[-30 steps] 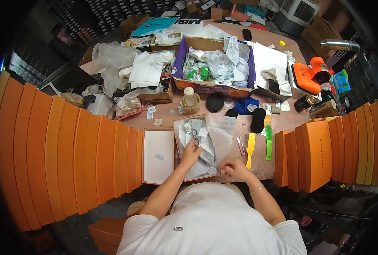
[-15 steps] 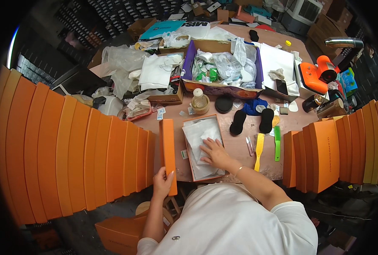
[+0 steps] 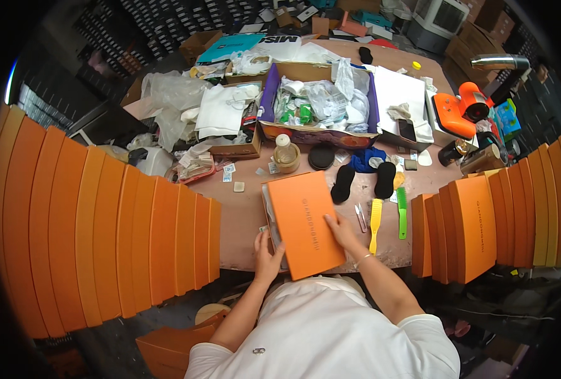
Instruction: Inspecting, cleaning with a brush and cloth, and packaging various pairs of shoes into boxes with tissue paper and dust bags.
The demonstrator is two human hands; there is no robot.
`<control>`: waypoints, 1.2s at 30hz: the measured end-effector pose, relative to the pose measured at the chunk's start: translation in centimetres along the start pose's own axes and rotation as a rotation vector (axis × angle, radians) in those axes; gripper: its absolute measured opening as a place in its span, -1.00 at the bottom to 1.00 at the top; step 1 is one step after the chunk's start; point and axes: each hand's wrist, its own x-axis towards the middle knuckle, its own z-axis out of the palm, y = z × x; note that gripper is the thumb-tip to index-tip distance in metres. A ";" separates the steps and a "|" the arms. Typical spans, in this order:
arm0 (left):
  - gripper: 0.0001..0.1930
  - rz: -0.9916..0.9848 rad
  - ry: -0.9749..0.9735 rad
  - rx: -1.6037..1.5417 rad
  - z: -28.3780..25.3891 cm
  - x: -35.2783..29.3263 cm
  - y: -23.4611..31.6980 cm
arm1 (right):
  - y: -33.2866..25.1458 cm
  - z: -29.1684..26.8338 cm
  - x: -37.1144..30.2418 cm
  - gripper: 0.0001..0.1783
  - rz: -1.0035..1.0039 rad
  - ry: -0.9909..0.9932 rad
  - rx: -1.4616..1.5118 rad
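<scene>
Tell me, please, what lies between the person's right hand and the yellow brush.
In the head view, a small pair of scissors lies on the table between the right hand, which touches the orange lid, and the yellow brush.

The orange lid [image 3: 309,224] now mostly covers the box [image 3: 266,203]

White, short-sleeved T-shirt [image 3: 331,328] with a small metallic ornament [image 3: 259,350]. A thin, pale bracelet [image 3: 364,257] circles the right wrist [image 3: 358,250].

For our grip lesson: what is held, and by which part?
The orange lid, by its right edge, in the right hand; the left hand is at its lower left edge, grip unclear.
</scene>
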 end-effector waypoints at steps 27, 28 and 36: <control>-0.51 0.322 -1.202 -1.552 15.4 -0.5 49.9 | -23.6 -37.7 -31.7 -0.19 -1.099 1.059 -0.682; -0.48 0.329 -1.178 -1.474 16.0 -3.1 54.4 | -25.1 -41.2 -33.3 -0.33 -1.099 1.124 -0.544; -0.26 0.588 -1.144 -0.757 24.4 -13.3 67.2 | -27.5 -63.8 -37.9 -0.53 -0.839 1.129 0.163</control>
